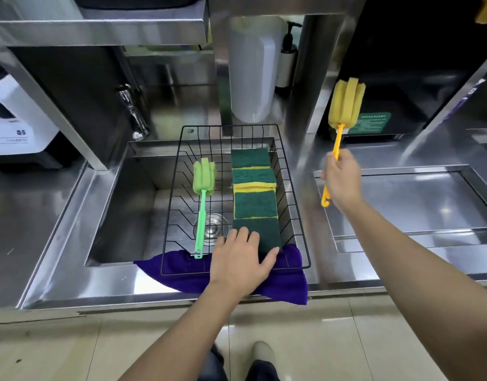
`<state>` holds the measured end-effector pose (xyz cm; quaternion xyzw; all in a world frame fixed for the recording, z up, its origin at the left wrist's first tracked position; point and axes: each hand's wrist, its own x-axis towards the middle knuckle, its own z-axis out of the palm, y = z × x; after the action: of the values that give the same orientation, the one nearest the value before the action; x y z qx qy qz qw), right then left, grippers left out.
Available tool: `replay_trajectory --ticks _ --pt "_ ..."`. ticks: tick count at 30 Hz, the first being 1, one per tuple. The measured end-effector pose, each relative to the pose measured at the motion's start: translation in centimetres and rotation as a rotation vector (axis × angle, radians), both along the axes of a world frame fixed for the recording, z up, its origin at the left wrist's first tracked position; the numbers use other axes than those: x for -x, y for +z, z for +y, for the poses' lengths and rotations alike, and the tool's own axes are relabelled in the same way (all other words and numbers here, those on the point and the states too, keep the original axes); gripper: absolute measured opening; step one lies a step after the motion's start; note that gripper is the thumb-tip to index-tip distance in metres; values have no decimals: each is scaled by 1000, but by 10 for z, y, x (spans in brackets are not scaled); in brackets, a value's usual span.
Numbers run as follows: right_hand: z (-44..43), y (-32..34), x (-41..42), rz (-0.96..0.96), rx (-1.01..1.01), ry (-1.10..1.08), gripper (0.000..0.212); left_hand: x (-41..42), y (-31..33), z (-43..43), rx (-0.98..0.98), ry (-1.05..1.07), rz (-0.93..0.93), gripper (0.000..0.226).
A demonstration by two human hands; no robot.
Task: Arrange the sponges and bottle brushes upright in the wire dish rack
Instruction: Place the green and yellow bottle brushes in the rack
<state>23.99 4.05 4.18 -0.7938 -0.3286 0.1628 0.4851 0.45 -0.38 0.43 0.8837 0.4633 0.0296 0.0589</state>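
A black wire dish rack [294,215] sits across a steel sink. Along its right side stand several green-and-yellow sponges [253,177] in a row, leaning. My left hand [242,259] grips the nearest sponge [267,232] at the rack's front edge. A green bottle brush [202,204] lies in the rack's left part, foam head toward the back. My right hand [341,180] holds a yellow bottle brush [344,105] by its handle, foam head up, in the air to the right of the rack.
A purple cloth [280,284] lies under the rack's front and hangs over the counter edge. The sink [132,204] has a drain and a tap at the back left. A white jug [250,75] and a pump bottle [287,53] stand behind. A recessed steel tray [401,199] is at right.
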Motion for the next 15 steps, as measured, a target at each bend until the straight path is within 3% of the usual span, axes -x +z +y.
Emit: replay_trajectory --ticks 3,6,15 --pt "16 15 29 7 -22 155 16 13 0 4 -22 26 18 59" --pt "32 21 62 70 30 322 19 29 0 8 -57 74 -8 62" --pt "53 5 148 142 478 710 21 55 -9 9 -127 121 -120 56"
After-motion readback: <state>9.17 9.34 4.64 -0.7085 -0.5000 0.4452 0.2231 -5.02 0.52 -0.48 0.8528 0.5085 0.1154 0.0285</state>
